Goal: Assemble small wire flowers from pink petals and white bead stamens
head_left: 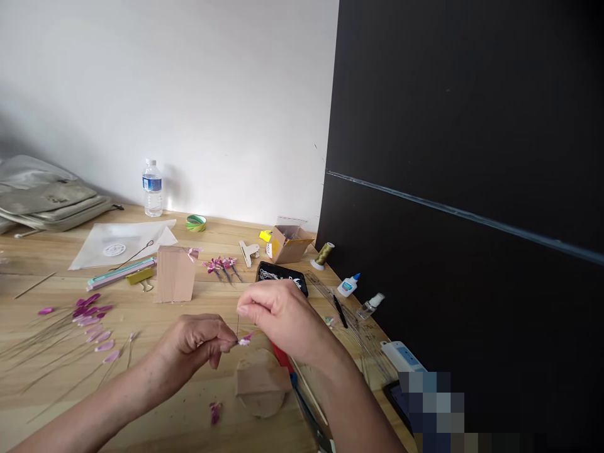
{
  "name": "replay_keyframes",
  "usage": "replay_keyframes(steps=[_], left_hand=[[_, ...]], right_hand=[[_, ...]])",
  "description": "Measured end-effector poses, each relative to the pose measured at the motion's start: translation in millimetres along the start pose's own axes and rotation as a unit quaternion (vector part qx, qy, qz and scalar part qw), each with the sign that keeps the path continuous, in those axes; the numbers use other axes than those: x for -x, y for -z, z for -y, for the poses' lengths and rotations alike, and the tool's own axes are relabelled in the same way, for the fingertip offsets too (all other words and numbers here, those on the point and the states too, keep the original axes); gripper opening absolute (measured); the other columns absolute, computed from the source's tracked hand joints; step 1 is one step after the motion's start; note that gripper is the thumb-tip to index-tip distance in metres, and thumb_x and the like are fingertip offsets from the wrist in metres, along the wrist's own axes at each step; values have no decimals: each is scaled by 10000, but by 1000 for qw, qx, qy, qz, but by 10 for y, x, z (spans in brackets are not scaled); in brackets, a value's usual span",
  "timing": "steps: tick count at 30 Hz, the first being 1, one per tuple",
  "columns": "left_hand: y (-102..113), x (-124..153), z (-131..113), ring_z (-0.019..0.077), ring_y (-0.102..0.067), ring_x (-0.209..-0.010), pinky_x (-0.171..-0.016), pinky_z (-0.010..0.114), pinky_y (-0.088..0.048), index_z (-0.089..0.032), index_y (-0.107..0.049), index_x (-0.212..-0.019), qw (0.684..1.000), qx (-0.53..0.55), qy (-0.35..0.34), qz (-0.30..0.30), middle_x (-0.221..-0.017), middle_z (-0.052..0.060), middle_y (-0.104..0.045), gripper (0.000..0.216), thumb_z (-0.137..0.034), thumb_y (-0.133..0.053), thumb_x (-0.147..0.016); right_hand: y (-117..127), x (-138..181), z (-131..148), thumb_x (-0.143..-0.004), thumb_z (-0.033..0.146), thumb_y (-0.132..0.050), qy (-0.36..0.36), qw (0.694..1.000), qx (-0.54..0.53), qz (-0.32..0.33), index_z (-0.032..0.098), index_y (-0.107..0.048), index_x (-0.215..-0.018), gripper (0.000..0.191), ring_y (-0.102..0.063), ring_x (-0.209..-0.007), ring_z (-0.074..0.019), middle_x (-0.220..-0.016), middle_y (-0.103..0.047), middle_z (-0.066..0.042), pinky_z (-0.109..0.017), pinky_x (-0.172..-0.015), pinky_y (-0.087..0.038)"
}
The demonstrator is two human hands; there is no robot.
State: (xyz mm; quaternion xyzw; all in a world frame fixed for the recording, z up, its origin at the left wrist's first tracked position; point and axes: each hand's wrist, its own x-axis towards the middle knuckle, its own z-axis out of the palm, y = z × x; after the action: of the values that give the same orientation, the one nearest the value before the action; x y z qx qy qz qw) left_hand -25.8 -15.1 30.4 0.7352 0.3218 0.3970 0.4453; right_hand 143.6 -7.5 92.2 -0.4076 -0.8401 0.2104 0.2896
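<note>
Between the thumb and fingers of my left hand (198, 338) is a small pink and white flower (245, 340), its head poking out to the right. My right hand (280, 314) is raised just above and to the right, fingertips pinched on a dark thin thread (238, 326). That thread runs straight down to the flower's base at the left fingertips. Below the hands lies a round wooden piece (259, 402) with a tan strip across it. A loose magenta petal cluster (216, 413) rests on the table nearby.
Wired petals (89, 308) spread over the left of the table. Finished-looking blossoms (221, 264) lie behind the hands, beside a wooden block (174, 274). A black tray (283, 275), thread spool (324, 255), glue bottle (348, 285) and water bottle (152, 192) stand farther back. A black panel (448, 251) borders the right.
</note>
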Motion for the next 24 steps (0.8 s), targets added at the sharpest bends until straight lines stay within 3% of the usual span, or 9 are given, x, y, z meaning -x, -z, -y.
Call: replay_keyframes(steps=[2, 6, 12, 16, 18, 20, 24], left_hand=[[22, 11, -20, 100, -490, -446, -483, 224, -404, -164, -623, -615, 1000, 24, 3, 2, -568, -1, -549, 180, -212, -521, -756], [85, -7, 5, 100, -486, -468, -508, 222, -401, -174, -625, -642, 996, 60, 32, -56, -551, -19, -540, 158, -239, -540, -758], [85, -61, 66, 107, -467, -454, -487, 222, -389, -174, -618, -603, 987, 59, 65, -132, -503, -23, -525, 153, -272, -573, -711], [20, -34, 0, 109, -460, -441, -450, 212, -358, -185, -655, -578, 997, -27, 26, -62, -516, -2, -542, 183, -257, -563, -719], [6, -6, -52, 107, -458, -445, -449, 210, -354, -186, -672, -598, 1000, -20, 17, 15, -535, 6, -546, 204, -264, -550, -741], [18, 17, -92, 108, -459, -456, -472, 218, -372, -177, -667, -621, 997, 44, 37, 53, -559, 9, -545, 212, -288, -545, -755], [94, 2, -77, 104, -442, -479, -535, 230, -379, -178, -621, -608, 985, 138, 84, -64, -533, -20, -516, 191, -306, -574, -742]], right_hand=[[-59, -29, -179, -736, 136, -523, -47, 997, -56, -6, 157, -545, -566, 173, -329, -478, -65, -492, -368, 69, -189, -457, -245], [-274, 92, -361, -784, 222, -482, -96, 988, -118, -24, 156, -523, -606, 194, -304, -495, -72, -521, -341, 63, -195, -456, -234], [-341, 326, 35, -794, 125, -427, -6, 999, 47, -9, 168, -485, -582, 224, -395, -519, -93, -536, -426, 36, -221, -502, -272], [-122, 196, 205, -796, 117, -421, 64, 991, 115, 34, 172, -545, -619, 223, -416, -526, -111, -556, -487, 11, -240, -502, -284], [-35, 98, 107, -801, 142, -448, 64, 994, 82, 42, 169, -539, -584, 236, -423, -539, -103, -552, -475, 21, -229, -519, -299], [-42, 47, -68, -792, 159, -482, 29, 999, 13, 23, 168, -519, -569, 225, -401, -529, -86, -540, -434, 45, -210, -518, -295], [-305, 144, -268, -828, 261, -446, -53, 993, -105, -23, 171, -442, -575, 268, -340, -517, -78, -546, -338, 56, -195, -487, -277]])
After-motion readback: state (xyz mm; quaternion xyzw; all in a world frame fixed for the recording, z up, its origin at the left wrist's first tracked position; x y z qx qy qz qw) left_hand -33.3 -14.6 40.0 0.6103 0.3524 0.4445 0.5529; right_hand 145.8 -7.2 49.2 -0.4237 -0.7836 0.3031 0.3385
